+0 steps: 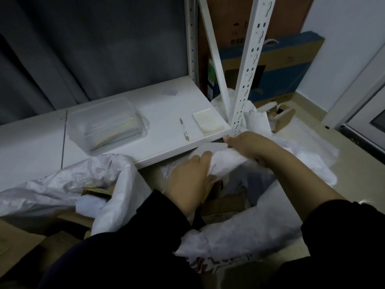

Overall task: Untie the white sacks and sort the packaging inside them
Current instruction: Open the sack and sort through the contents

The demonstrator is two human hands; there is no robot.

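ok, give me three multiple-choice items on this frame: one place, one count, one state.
1. Where does the slim pale pen lie?
A. On the white shelf board, between the clear plastic box and the square white pad
B. Inside a sack
C. On the floor

2. How many hands grip the bunched white sack neck?
A. None
B. One
C. Two

3. The crumpled white sack at far left is:
A. Tied shut
B. Open, with brown cardboard showing inside
C. Folded flat

Answers: 1 A, the pen rests on the board between those two. 2 C, the left hand and the right hand both curl round it. 3 B, its mouth gapes over the cardboard.
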